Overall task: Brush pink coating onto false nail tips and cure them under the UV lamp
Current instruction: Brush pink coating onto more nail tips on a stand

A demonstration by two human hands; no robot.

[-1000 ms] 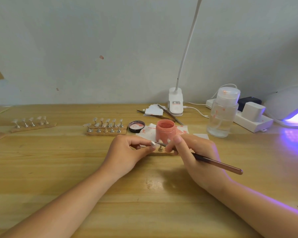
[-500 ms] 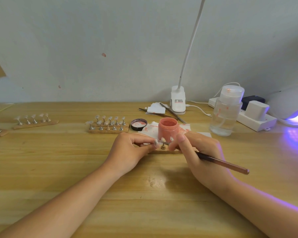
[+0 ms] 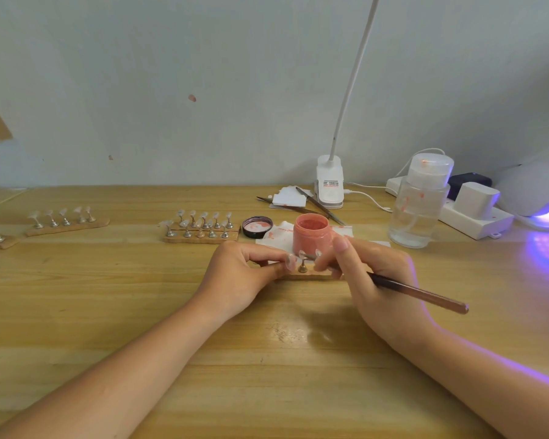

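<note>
2 bare hands meet at the middle of the light wooden table [image 3: 140,312], over a small wooden strip holding metal nail stands [image 3: 303,267]. At 9 o'clock of that strip, the left hand [image 3: 238,277] pinches its near end between curled fingers and thumb. At 3 o'clock, the right hand [image 3: 371,280] grips a long brown-handled brush [image 3: 419,294], its tip resting on a clear false nail tip [image 3: 302,255] atop a stand; the handle points toward 4 o'clock. Just beyond, at 12 o'clock, an open round pink coating jar [image 3: 311,237] sits on a stained white paper towel [image 3: 276,234], with its black lid [image 3: 257,226] at 10 o'clock. A white UV lamp glowing purple [image 3: 539,198] stands far off at 2 o'clock. 2 further strips of clear tips [image 3: 200,228] lie toward 10 o'clock.
</note>
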